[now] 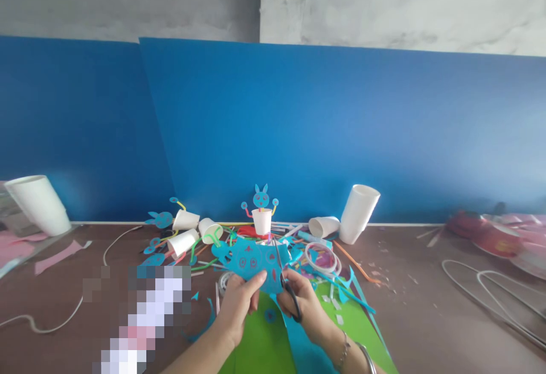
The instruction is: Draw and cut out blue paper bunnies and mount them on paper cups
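My left hand (pixel 237 301) pinches a blue paper cut-out (pixel 249 259) printed with small red shapes, holding it up over the table. My right hand (pixel 303 301) grips black-handled scissors (pixel 285 280), whose blades reach up into the blue paper's right side. Below both hands lie a green sheet (pixel 256 345) and a blue sheet (pixel 305 354). Just behind, a small white paper cup figure (pixel 261 214) with a blue rabbit head and arms stands upright.
Tipped white cups (pixel 185 231) with straws and blue cut-outs lie behind left. A stack of white cups (pixel 357 213) leans at the blue backboard (pixel 341 135); another stack (pixel 38 203) is far left. Tape rolls (pixel 323 257), white cables (pixel 490 291), paper scraps surround.
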Demonstrator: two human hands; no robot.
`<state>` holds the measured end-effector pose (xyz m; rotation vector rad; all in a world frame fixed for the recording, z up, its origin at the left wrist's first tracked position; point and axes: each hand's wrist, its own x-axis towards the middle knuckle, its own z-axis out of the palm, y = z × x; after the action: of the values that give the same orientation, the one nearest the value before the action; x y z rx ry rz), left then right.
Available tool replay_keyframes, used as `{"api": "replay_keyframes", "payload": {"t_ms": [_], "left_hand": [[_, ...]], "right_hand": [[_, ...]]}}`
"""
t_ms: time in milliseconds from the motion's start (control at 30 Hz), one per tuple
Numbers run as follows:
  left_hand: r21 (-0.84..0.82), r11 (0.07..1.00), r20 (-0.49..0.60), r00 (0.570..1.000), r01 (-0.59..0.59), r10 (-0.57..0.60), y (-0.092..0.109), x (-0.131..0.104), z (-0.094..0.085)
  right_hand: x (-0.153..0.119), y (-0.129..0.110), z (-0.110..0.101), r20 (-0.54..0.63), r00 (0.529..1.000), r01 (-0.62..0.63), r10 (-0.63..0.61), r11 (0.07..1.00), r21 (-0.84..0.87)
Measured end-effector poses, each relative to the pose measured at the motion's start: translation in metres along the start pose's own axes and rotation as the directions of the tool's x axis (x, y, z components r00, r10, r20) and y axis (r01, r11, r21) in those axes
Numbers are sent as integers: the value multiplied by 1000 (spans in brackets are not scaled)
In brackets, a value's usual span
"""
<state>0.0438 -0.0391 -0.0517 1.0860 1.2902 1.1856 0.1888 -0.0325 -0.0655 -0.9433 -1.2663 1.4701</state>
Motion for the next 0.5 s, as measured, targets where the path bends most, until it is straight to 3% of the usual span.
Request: {"api": "replay_keyframes", "payload": {"t_ms": [333, 500], "left_hand": [[51, 998, 65, 997, -44, 41, 5, 7, -7], [-11, 999, 93, 995, -46, 47, 3, 9, -10]], "right_hand": [[0, -4, -1, 10, 999, -41, 41, 999, -9], [1, -4, -2, 11, 999, -40, 40, 999, -8]]}}
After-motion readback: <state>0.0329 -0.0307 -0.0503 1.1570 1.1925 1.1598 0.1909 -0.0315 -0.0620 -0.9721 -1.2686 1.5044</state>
